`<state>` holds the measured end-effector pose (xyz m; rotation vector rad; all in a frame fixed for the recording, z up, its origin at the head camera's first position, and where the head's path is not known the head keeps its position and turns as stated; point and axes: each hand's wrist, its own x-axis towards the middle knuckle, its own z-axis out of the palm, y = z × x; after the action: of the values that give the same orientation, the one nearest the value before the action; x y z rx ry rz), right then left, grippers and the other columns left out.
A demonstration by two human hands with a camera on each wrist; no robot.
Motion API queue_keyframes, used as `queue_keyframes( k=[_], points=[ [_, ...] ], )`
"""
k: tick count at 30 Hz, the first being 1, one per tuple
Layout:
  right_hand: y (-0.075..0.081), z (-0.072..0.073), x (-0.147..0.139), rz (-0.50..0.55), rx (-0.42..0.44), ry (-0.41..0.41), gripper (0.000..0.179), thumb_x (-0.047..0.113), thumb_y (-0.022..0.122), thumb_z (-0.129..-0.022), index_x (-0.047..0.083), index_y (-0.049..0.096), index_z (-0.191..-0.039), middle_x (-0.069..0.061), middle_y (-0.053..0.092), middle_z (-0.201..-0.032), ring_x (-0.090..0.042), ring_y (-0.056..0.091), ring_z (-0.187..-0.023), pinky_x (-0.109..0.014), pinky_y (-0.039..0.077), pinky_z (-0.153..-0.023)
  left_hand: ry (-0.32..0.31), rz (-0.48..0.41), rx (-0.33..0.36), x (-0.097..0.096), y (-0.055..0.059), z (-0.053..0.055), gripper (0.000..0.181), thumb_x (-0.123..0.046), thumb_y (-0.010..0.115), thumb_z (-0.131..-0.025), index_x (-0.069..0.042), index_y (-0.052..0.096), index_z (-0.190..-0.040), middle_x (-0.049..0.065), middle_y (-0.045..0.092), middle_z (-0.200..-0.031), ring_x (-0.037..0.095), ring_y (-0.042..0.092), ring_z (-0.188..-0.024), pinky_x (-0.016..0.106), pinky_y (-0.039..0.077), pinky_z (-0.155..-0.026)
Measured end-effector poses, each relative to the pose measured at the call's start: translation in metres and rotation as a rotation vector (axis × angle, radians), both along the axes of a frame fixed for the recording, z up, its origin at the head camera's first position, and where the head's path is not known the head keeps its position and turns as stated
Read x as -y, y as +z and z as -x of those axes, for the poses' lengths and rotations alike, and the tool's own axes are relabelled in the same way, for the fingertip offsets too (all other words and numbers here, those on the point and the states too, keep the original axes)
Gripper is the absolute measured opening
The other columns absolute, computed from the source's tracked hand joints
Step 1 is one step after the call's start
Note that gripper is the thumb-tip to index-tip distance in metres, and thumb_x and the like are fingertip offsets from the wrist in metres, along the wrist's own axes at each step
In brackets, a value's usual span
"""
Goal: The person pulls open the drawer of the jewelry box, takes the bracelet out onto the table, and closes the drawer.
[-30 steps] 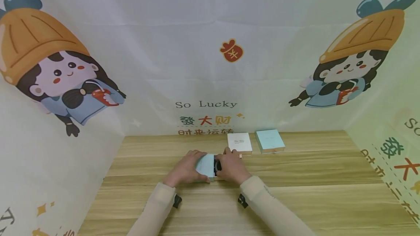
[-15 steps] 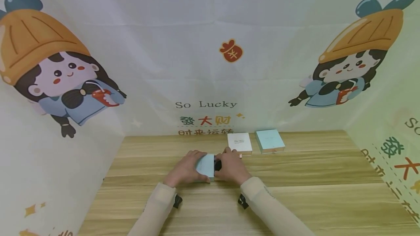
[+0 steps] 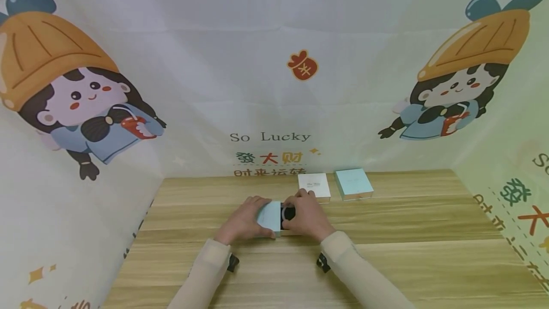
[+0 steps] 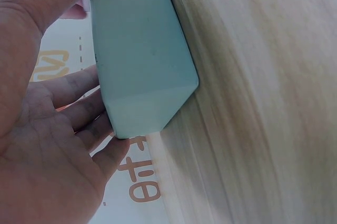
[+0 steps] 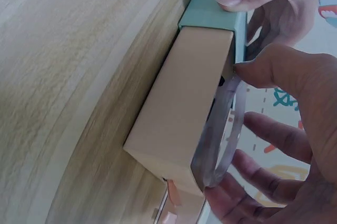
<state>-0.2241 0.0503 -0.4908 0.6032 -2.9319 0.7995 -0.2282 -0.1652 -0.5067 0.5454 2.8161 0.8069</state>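
A: What's the left hand (image 3: pixel 245 219) doing?
B: Gripping the blue box (image 3: pixel 269 216) from its left end, thumb on the near side, fingers along the far side.
A: And the right hand (image 3: pixel 308 217)?
B: Pinching a pale, see-through bangle (image 5: pixel 213 148) between thumb and fingers, the other fingers held apart.
A: Is the bangle out of the box?
B: It tilts up from the open top of the drawer (image 5: pixel 176 103), which sticks out of the box's right end. I can't tell whether its lower edge touches the dark lining (image 3: pixel 289 212).
A: Anything on the drawer?
B: A peach tab (image 5: pixel 174 192) at its right end.
A: Where does the box sit?
B: On the wooden table (image 3: pixel 386 271), between the hands.
A: What's beyond?
B: A white box (image 3: pixel 313 185) to the far right, just past the right hand, then a second blue box (image 3: pixel 353 184) right of that. Printed cloth (image 3: pixel 214 70) rises behind the far edge.
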Motion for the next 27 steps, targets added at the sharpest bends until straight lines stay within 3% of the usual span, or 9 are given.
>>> queue_keyframes(
  k=[9, 16, 22, 27],
  points=[
    [0.003, -0.008, -0.016, 0.092, -0.043, 0.029, 0.039, 0.026, 0.085, -0.077, 0.016, 0.077, -0.113, -0.006, 0.06, -0.11, -0.023, 0.048, -0.099, -0.035, 0.051, -0.077, 0.008, 0.007, 0.004, -0.002, -0.001, 0.001, 0.099, -0.039, 0.096, -0.067, -0.011, 0.05, -0.15, 0.01, 0.054, -0.147, 0.028, 0.051, -0.13, 0.048, 0.048, -0.106],
    [0.006, -0.02, -0.022, 0.131, -0.079, 0.086, 0.041, 0.029, 0.087, -0.078, 0.016, 0.077, -0.115, -0.004, 0.062, -0.114, -0.02, 0.049, -0.098, -0.035, 0.052, -0.079, 0.017, -0.002, -0.01, -0.002, -0.003, 0.003, 0.102, -0.04, 0.097, -0.065, -0.01, 0.05, -0.15, 0.01, 0.054, -0.148, 0.028, 0.051, -0.13, 0.048, 0.049, -0.105],
    [0.004, -0.033, -0.023, 0.15, -0.05, 0.137, 0.04, 0.027, 0.086, -0.079, 0.019, 0.075, -0.116, -0.002, 0.059, -0.12, -0.021, 0.052, -0.11, -0.039, 0.054, -0.089, 0.015, -0.003, -0.013, -0.002, -0.006, 0.004, 0.1, -0.04, 0.096, -0.066, -0.011, 0.051, -0.15, 0.009, 0.055, -0.147, 0.026, 0.052, -0.127, 0.046, 0.05, -0.101],
    [0.002, -0.043, -0.019, 0.169, -0.1, 0.197, 0.039, 0.025, 0.085, -0.079, 0.018, 0.075, -0.116, 0.001, 0.058, -0.115, -0.018, 0.052, -0.109, -0.037, 0.052, -0.09, 0.007, -0.007, -0.022, -0.002, -0.007, 0.003, 0.098, -0.038, 0.097, -0.066, -0.011, 0.051, -0.149, 0.008, 0.056, -0.145, 0.026, 0.052, -0.126, 0.046, 0.049, -0.101]
  ],
)
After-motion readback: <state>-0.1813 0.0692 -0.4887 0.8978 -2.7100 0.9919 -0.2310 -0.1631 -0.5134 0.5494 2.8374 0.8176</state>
